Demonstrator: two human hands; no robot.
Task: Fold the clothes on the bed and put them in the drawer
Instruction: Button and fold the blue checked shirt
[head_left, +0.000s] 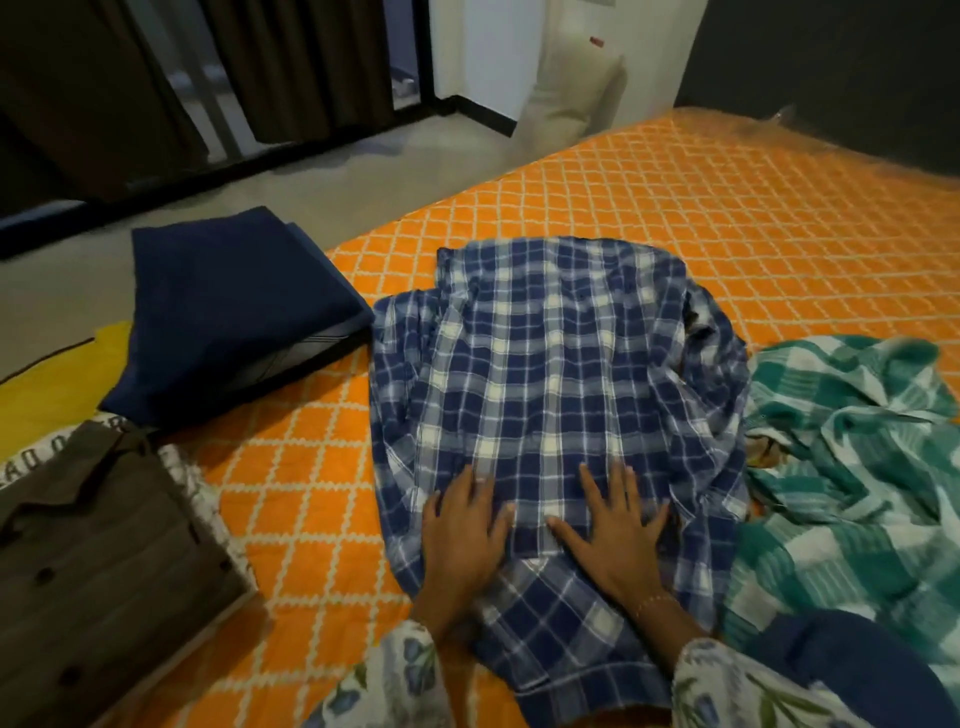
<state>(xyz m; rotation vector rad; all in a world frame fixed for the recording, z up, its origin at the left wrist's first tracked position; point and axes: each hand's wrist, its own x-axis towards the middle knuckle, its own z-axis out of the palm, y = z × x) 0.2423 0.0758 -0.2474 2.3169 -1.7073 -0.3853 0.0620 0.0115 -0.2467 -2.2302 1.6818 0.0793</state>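
Observation:
A blue and white checked shirt lies spread on the orange quilted bed, its sides turned in. Both my hands press flat on its near part, fingers straight and spread. My left hand rests on the shirt's left half, and my right hand rests beside it to the right. A crumpled green and white checked cloth lies unfolded just right of the shirt. No drawer is in view.
A folded navy garment sits at the bed's left edge over a yellow cloth. A folded brown buttoned shirt lies at the near left. Grey floor, dark curtains and a white door stand beyond the bed.

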